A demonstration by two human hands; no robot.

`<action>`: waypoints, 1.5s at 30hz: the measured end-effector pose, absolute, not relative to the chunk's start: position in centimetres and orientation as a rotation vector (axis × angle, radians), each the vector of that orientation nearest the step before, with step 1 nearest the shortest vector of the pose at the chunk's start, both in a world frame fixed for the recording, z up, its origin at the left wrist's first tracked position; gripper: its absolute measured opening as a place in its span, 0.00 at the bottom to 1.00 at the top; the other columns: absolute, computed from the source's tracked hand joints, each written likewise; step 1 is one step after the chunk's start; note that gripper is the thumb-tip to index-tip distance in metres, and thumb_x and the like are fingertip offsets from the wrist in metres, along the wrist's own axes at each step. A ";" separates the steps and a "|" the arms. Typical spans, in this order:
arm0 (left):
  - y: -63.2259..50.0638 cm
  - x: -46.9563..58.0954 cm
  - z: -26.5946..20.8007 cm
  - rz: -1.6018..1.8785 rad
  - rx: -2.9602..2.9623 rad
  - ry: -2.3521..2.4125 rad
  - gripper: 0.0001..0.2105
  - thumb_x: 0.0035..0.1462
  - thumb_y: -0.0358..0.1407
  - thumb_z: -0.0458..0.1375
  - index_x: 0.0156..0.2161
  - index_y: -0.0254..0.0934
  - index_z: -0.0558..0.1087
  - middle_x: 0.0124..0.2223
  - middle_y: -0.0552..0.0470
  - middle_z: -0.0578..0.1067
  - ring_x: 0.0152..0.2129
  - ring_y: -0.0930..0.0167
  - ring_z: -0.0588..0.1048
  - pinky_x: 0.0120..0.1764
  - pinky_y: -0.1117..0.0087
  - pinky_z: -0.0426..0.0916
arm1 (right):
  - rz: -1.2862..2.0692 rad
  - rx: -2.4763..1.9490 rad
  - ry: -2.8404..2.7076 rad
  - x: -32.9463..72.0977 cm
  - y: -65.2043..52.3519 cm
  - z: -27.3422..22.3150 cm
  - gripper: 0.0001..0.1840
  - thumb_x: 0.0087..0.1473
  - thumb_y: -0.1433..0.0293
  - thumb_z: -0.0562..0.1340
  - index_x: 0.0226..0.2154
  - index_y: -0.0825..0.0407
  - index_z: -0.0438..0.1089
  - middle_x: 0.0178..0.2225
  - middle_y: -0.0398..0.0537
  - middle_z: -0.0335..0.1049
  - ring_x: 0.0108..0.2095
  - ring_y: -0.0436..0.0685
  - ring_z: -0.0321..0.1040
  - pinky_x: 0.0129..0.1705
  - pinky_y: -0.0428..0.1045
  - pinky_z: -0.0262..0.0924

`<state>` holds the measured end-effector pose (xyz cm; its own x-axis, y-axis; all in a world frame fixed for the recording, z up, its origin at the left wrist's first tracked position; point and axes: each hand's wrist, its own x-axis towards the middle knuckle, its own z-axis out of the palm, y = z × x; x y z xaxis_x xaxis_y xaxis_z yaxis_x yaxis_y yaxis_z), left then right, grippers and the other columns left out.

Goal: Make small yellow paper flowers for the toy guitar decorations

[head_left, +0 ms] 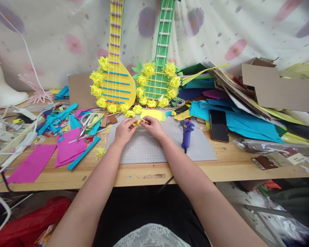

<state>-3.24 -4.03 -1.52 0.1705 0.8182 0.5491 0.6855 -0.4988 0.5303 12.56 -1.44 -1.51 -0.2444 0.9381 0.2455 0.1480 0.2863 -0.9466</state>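
Note:
Over the grey cutting mat [136, 151], my left hand [125, 131] and my right hand [152, 127] meet at the fingertips. My left fingers are closed on a small yellow paper piece [138, 122], partly hidden by them. A thin pale stick [144, 120] shows at my right fingertips, against the yellow paper. Just beyond my hands lie a yellow paper flower [130, 114] and a yellow paper sheet [153, 115]. A blue glue gun [186, 133] lies on the mat to the right of my right hand.
A yellow paper guitar [126, 82] and a green one [158, 79], trimmed with yellow flowers, lean at the back. Scissors [87, 123] and magenta paper [70, 147] lie left. A phone [218, 125], blue paper [247, 120] and cardboard [278, 87] crowd the right.

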 end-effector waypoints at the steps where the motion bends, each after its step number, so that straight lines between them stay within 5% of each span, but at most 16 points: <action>1: -4.0 -3.3 -1.5 1.232 2.281 1.479 0.12 0.52 0.36 0.56 0.41 0.37 0.72 0.41 0.49 0.72 0.27 0.76 0.72 0.34 0.74 0.68 | 1.063 -1.018 -1.626 12.6 -1.5 -1.5 0.13 0.41 0.61 0.59 0.25 0.54 0.64 0.21 0.38 0.58 0.23 0.46 0.52 0.27 0.43 0.48; 22: -3.5 -3.7 -2.3 1.166 2.355 1.433 0.12 0.53 0.33 0.54 0.43 0.39 0.73 0.41 0.48 0.74 0.38 0.70 0.72 0.41 0.69 0.67 | 0.862 -1.131 -1.801 13.3 -1.3 -1.7 0.11 0.42 0.65 0.57 0.30 0.54 0.68 0.17 0.36 0.51 0.20 0.46 0.48 0.25 0.43 0.45; 28: -3.7 -3.5 -2.1 1.173 2.338 1.425 0.11 0.53 0.32 0.54 0.41 0.40 0.74 0.40 0.49 0.75 0.37 0.71 0.72 0.40 0.68 0.67 | 0.694 -1.159 -1.907 13.2 -1.5 -1.4 0.08 0.42 0.69 0.59 0.30 0.52 0.67 0.27 0.41 0.66 0.28 0.49 0.60 0.32 0.45 0.53; 33: -3.8 -3.4 -2.0 1.208 2.341 1.417 0.11 0.53 0.31 0.53 0.41 0.40 0.74 0.39 0.50 0.75 0.38 0.71 0.72 0.41 0.69 0.67 | 0.648 -1.093 -1.901 13.0 -1.7 -1.4 0.06 0.42 0.70 0.58 0.29 0.51 0.65 0.32 0.42 0.67 0.35 0.50 0.63 0.36 0.46 0.56; 45: -4.0 -3.2 -1.7 1.209 2.288 1.429 0.10 0.53 0.32 0.52 0.37 0.39 0.75 0.37 0.50 0.75 0.34 0.73 0.72 0.37 0.71 0.68 | 0.756 -1.120 -1.895 13.1 -1.7 -1.4 0.07 0.41 0.73 0.56 0.28 0.52 0.64 0.30 0.40 0.67 0.25 0.47 0.56 0.31 0.44 0.53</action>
<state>-3.16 -4.04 -1.66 0.2049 0.8172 0.5386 0.6668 -0.5194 0.5344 13.13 -1.71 -1.41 -0.2959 0.8970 0.3283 0.4249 0.4314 -0.7959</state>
